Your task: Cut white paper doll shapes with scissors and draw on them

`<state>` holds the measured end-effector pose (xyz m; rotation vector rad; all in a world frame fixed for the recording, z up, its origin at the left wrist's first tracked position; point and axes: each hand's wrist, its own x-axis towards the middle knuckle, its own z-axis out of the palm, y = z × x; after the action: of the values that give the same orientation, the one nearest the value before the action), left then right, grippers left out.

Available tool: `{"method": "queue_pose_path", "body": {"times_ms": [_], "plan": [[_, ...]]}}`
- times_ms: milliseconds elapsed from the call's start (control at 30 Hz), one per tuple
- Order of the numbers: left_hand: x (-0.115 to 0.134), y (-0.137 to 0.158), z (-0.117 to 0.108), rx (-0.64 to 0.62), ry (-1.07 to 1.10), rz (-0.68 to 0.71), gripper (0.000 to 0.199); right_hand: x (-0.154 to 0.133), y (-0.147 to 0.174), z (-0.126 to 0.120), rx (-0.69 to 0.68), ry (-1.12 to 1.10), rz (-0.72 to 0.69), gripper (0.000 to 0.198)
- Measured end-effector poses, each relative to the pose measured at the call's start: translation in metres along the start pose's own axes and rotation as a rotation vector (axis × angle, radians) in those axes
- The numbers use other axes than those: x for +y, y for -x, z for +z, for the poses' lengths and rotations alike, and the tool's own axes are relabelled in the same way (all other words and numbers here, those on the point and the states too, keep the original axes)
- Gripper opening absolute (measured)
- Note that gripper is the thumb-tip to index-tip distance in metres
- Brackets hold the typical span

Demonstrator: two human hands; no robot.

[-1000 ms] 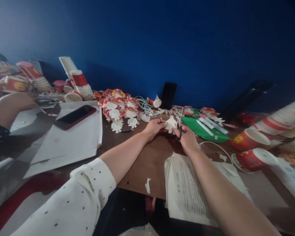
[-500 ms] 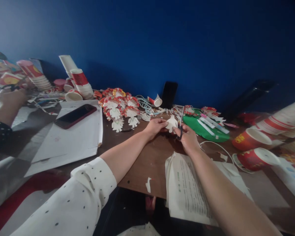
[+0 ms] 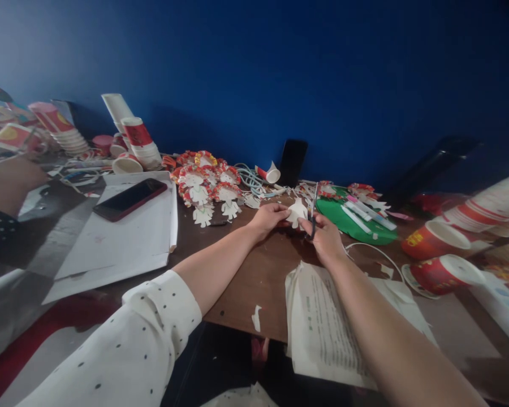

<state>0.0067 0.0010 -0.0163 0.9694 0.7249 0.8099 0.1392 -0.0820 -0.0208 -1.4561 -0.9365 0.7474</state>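
Between the fingers of my left hand [image 3: 268,219] is a small white paper cutout [image 3: 297,212] shaped like a little figure, held above the brown table [image 3: 246,282]. My right hand [image 3: 326,237] grips a pair of dark-handled scissors [image 3: 311,217], blades pointing up and away along the cutout's right side. Whether the blades touch the paper I cannot tell. Left of my hands lies a heap of paper figures [image 3: 203,189] with red frilled heads and white bodies. A green round mat [image 3: 352,223] with several white pens [image 3: 356,219] is just right of the scissors.
Stacked paper cups [image 3: 142,144] stand at the back left, others [image 3: 445,274] at the right. A phone [image 3: 129,199] lies on a white board [image 3: 123,243]; another phone [image 3: 293,163] leans against the wall. A printed cloth bag [image 3: 322,328] hangs over the front edge. Another person's hand [image 3: 14,175] is far left.
My hands, the cutout and the scissors stay in almost the same place. At the far left, the other person's hand has shifted slightly.
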Motion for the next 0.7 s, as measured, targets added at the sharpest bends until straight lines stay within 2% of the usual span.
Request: {"method": "queue_pose_path", "body": {"times_ms": [233, 500, 700], "plan": [[0.0001, -0.0005, 0.0008, 0.008, 0.018, -0.006, 0.007, 0.0038, -0.0027, -0.0019, -0.013, -0.012, 0.003, 0.052], [0.0009, -0.0017, -0.0002, 0.041, 0.081, 0.004, 0.013, -0.0033, 0.0011, -0.0006, 0.078, 0.001, -0.012, 0.046], [0.0029, 0.0001, -0.0002, 0.052, 0.119, 0.015, 0.009, 0.0004, -0.0049, -0.0082, 0.188, 0.198, -0.055, 0.049]]}}
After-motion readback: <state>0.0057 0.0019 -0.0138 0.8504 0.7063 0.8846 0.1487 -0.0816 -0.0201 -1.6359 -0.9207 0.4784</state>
